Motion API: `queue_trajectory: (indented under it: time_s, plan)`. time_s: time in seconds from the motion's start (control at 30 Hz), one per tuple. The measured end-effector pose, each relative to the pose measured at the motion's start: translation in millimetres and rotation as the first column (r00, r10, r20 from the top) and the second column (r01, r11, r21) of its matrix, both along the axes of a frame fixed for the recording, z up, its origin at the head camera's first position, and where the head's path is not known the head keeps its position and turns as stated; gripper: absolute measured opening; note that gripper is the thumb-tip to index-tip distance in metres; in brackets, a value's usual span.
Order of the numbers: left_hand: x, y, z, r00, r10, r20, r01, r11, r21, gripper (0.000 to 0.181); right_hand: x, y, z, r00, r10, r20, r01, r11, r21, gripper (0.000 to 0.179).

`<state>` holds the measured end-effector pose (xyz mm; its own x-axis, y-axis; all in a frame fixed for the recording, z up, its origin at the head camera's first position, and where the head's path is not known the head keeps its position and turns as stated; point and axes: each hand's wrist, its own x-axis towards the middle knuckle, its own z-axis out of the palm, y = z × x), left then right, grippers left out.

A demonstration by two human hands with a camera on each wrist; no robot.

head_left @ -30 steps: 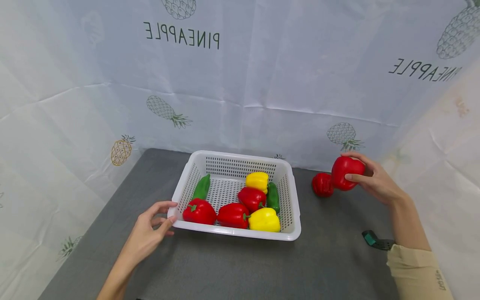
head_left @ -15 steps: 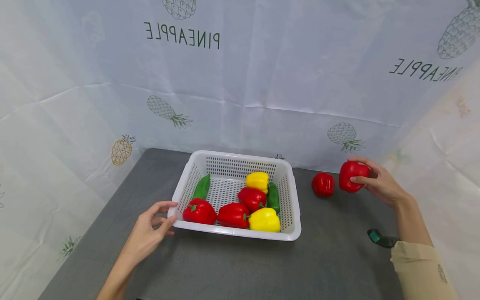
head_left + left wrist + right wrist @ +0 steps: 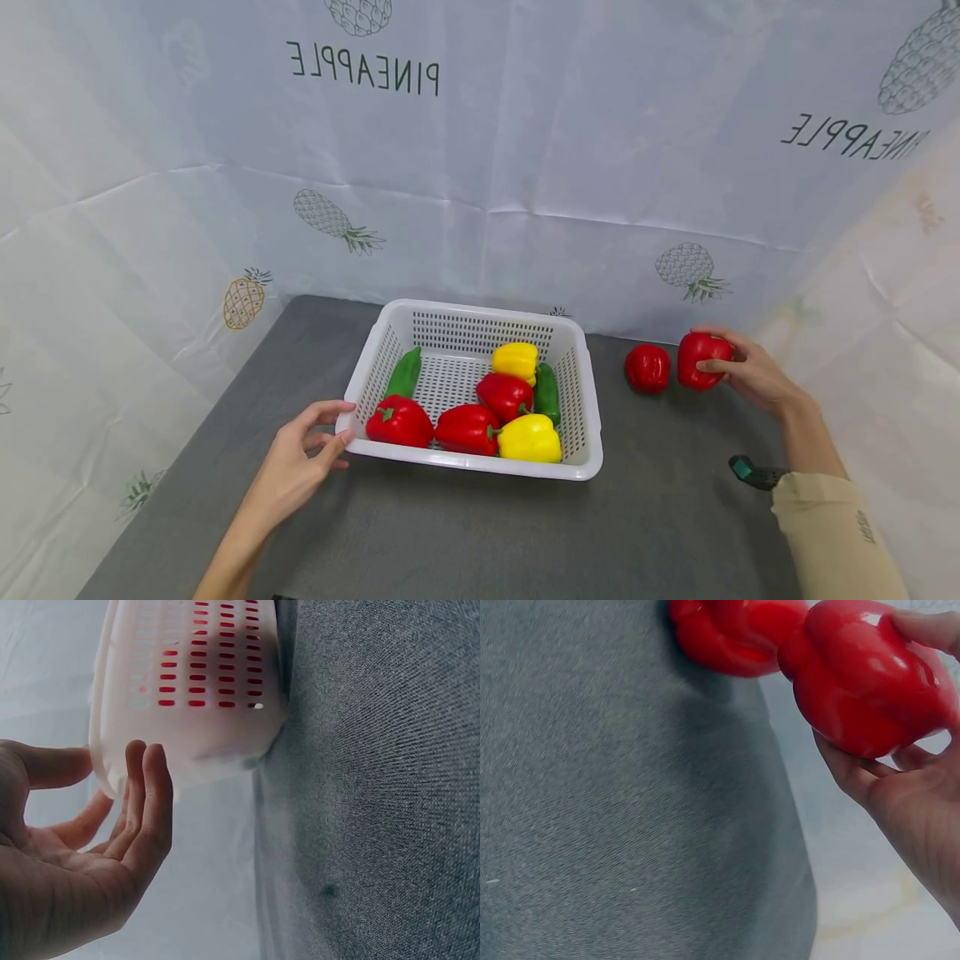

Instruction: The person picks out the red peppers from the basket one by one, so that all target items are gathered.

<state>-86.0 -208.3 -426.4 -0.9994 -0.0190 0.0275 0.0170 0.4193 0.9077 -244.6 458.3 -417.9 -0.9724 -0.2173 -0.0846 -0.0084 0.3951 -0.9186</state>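
Note:
My right hand (image 3: 757,375) grips a red bell pepper (image 3: 703,362) at the table's back right, thumb on the near side and fingers around the far side. In the right wrist view the held red bell pepper (image 3: 870,679) looks close to a second red one (image 3: 739,634), which sits on the table to its left. At the front left corner of a white plastic basket (image 3: 465,468), my left hand (image 3: 296,458) pinches the rim between thumb and fingers. The left wrist view shows that hand (image 3: 97,847) at the perforated basket wall (image 3: 195,735).
Inside the basket lie several red peppers (image 3: 400,422), two yellow bell peppers (image 3: 529,439) and two long green vegetables (image 3: 405,373). A grey cloth-covered table (image 3: 465,542) extends around it. Behind hangs a white pineapple-print curtain (image 3: 480,167).
My right hand moved right with its bell pepper, away from the other red one, then lowered toward the table. The left hand and basket stayed put.

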Motion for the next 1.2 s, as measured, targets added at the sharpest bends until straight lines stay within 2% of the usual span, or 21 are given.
queue_trajectory:
  time_s: [0.27, 0.5, 0.77, 1.07, 1.2]
  plan:
    - [-0.4, 0.7, 0.3, 1.0, 0.007, 0.009, -0.007, 1.0, -0.014, 0.043, -4.8, 7, -18.6, 0.999, -0.035, 0.041, 0.033, 0.998, 0.045, 0.059]
    - [0.2, 1.3, 0.1, 1.0, 0.006, -0.003, -0.006, 1.0, -0.005, 0.043, -5.3, 9, -29.5, 0.999, -0.007, 0.045, 0.006, 1.0, 0.017, 0.054]
    - [0.0, 1.6, 0.8, 1.0, 0.004, -0.005, -0.004, 1.0, -0.008, 0.043, -1.8, 12, -39.9, 0.996, -0.047, 0.075, 0.042, 0.996, 0.073, 0.055]
    - [0.4, 2.6, 0.9, 1.0, 0.01, 0.004, -0.01, 1.0, -0.018, 0.043, 0.2, 18, -41.6, 0.995, -0.077, 0.058, 0.07, 0.992, 0.109, 0.056]
    - [0.5, 2.8, 1.5, 1.0, 0.014, 0.003, -0.014, 1.0, -0.022, 0.043, 0.1, 20, -39.8, 0.994, -0.083, 0.071, 0.077, 0.993, 0.084, 0.055]
